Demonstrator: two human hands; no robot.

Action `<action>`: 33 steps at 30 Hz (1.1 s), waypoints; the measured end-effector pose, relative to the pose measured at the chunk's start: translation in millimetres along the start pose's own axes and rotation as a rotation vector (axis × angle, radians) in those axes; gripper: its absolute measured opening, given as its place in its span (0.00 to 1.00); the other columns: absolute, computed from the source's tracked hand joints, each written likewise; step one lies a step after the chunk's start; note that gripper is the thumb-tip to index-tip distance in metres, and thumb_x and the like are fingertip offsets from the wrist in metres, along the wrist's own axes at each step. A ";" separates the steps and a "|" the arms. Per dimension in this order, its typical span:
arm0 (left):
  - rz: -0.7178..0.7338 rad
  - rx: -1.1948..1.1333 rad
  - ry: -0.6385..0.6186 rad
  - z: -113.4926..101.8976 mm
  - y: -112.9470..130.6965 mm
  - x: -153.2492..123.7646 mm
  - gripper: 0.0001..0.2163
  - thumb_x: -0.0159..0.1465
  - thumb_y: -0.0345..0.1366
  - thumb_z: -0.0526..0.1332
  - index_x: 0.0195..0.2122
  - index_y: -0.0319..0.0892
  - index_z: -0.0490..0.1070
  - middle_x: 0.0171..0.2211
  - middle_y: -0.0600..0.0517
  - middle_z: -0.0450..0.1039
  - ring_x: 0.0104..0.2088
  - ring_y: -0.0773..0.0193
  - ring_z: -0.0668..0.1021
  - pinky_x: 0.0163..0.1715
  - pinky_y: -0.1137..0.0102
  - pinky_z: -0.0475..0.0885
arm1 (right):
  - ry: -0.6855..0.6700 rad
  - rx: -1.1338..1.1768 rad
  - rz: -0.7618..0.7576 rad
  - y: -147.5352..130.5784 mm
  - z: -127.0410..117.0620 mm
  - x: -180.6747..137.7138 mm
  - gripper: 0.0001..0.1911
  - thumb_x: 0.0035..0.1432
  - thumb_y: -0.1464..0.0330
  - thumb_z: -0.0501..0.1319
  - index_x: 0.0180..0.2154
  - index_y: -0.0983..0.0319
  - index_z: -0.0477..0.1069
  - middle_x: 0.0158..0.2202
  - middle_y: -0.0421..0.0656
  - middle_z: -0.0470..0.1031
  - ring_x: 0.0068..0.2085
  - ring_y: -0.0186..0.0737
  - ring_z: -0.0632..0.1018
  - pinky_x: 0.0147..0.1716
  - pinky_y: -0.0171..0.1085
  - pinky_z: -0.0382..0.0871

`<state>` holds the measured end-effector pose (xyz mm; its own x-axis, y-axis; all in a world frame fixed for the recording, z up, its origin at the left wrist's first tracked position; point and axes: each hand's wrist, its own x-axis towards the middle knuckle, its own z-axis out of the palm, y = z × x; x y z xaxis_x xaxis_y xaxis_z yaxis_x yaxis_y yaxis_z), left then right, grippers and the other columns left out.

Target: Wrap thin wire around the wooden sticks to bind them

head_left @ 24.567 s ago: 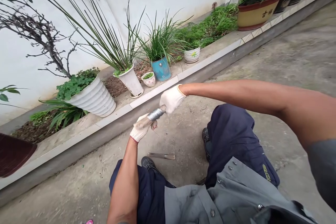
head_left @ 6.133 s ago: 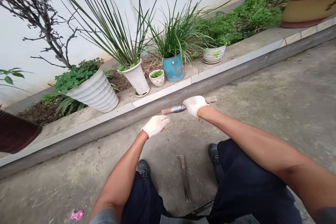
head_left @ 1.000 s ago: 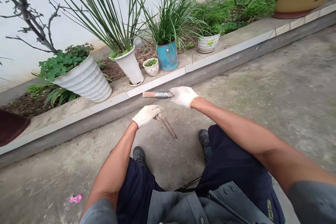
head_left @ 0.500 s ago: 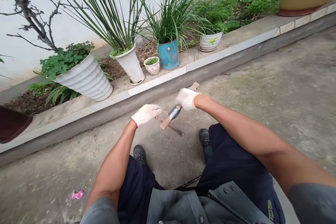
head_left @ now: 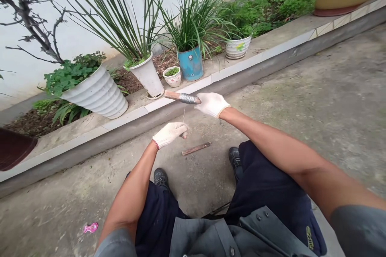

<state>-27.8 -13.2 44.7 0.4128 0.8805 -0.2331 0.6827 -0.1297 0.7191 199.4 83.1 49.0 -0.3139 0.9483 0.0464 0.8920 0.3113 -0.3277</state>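
Observation:
In a white knit glove, my right hand (head_left: pixel 212 105) is closed on one end of a flat wooden stick (head_left: pixel 171 95). Around the stick's middle is a bundle of silvery wire (head_left: pixel 188 98); its far end points left. A thin strand (head_left: pixel 184 114) hangs from the bundle down to my left hand (head_left: pixel 171 133). That hand, gloved the same way, pinches the strand between thumb and fingers. Below them a second wooden stick (head_left: pixel 196 149) lies on the concrete between my feet, touched by neither hand.
A tiled ledge (head_left: pixel 177 94) crosses ahead, bearing a ribbed white pot (head_left: pixel 102 92), a tall white pot (head_left: pixel 149 76), a small pot (head_left: pixel 172 77) and a blue pot (head_left: pixel 191 64). On the concrete ground at lower left lies a pink object (head_left: pixel 91 227).
My right hand has swung the wire-wound stick up and around, so its free end now points left over the ledge. The strand now runs downward to my left hand, which stays nearly in place.

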 end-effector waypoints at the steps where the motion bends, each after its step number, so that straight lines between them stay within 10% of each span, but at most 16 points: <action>1: -0.002 0.033 -0.011 -0.2 -1.5 0.1 0.18 0.69 0.47 0.53 0.35 0.42 0.78 0.32 0.51 0.82 0.38 0.60 0.81 0.46 0.68 0.73 | 0.023 -0.065 0.031 2.8 1.3 1.0 0.18 0.62 0.59 0.59 0.48 0.61 0.78 0.43 0.53 0.81 0.43 0.49 0.80 0.39 0.39 0.65; 15: -0.018 0.163 0.138 -26.4 -0.5 -7.9 0.16 0.67 0.45 0.55 0.37 0.43 0.80 0.26 0.55 0.78 0.30 0.63 0.77 0.34 0.72 0.68 | -0.111 -0.407 -0.365 -8.5 20.9 -9.6 0.11 0.59 0.74 0.58 0.37 0.67 0.80 0.39 0.56 0.81 0.48 0.51 0.76 0.56 0.49 0.55; 20: -0.020 0.133 0.202 -28.6 -10.1 -5.1 0.16 0.67 0.45 0.56 0.31 0.42 0.77 0.27 0.54 0.78 0.32 0.63 0.78 0.38 0.72 0.69 | -0.381 -0.239 -0.578 -0.8 20.3 -15.4 0.08 0.55 0.68 0.62 0.37 0.60 0.79 0.36 0.46 0.81 0.37 0.41 0.76 0.40 0.37 0.60; 28: 0.047 -0.001 0.069 -7.5 -7.9 -1.5 0.18 0.69 0.47 0.53 0.34 0.42 0.78 0.34 0.51 0.81 0.37 0.60 0.80 0.46 0.69 0.71 | -0.181 0.110 -0.299 -13.8 3.7 -14.7 0.22 0.58 0.51 0.62 0.45 0.61 0.76 0.39 0.46 0.81 0.37 0.42 0.78 0.32 0.33 0.60; 33: 0.032 0.086 -0.020 -2.2 -5.0 -1.8 0.19 0.69 0.47 0.54 0.30 0.43 0.78 0.32 0.52 0.81 0.35 0.61 0.78 0.43 0.70 0.70 | -0.016 -0.144 -0.013 -5.5 6.9 -4.7 0.16 0.64 0.63 0.58 0.48 0.63 0.78 0.43 0.56 0.81 0.44 0.51 0.81 0.39 0.39 0.65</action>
<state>-33.3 -13.1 43.0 0.4468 0.8659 -0.2249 0.7177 -0.1969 0.6680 193.7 76.5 44.1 -0.3301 0.9433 0.0342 0.9248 0.3305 -0.1887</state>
